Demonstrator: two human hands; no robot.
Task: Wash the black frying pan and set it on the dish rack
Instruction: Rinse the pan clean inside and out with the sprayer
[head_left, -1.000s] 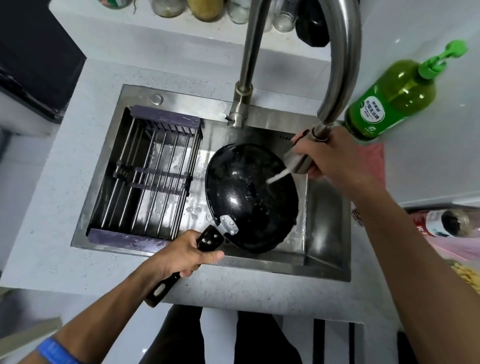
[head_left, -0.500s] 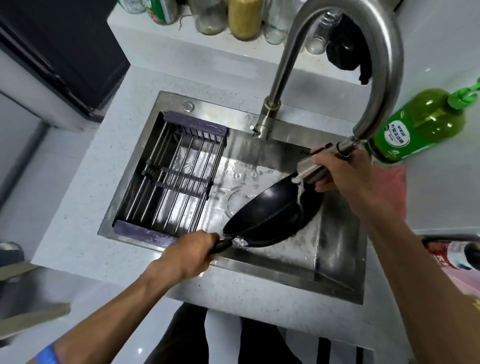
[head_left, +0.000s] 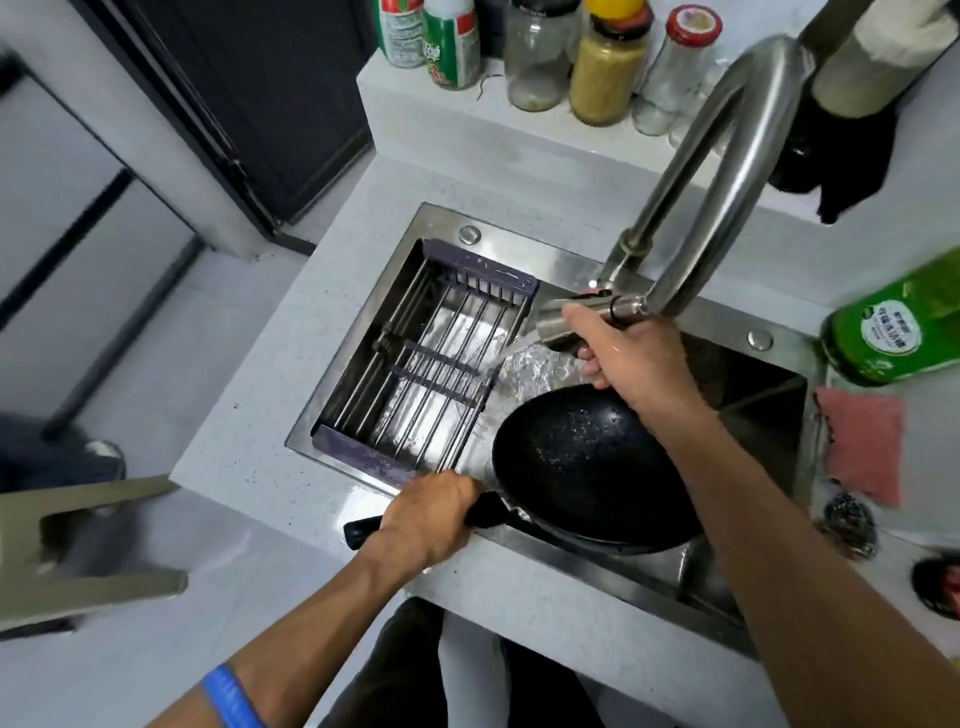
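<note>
The black frying pan (head_left: 576, 467) hangs over the steel sink (head_left: 748, 395), its wet inside facing up and its rim near the sink's front edge. My left hand (head_left: 426, 519) grips the pan's black handle at the counter edge. My right hand (head_left: 628, 353) holds the pull-out faucet head (head_left: 566, 317), which points left. Water sprays from it onto the sink floor just beyond the pan, beside the dish rack (head_left: 421, 364). The rack, steel bars with purple ends, sits in the sink's left half and holds nothing.
A green soap bottle (head_left: 898, 322) lies at the right on the counter, with a pink cloth (head_left: 865, 447) and a steel scourer (head_left: 849, 525) below it. Jars and bottles (head_left: 602, 62) line the ledge behind the faucet arch (head_left: 727, 156). A stool (head_left: 78, 551) stands at the left.
The pan has tipped from steeply tilted to nearly level and come toward the sink's front edge. My right hand has swung the faucet head left, off the pan. The view has shifted left.
</note>
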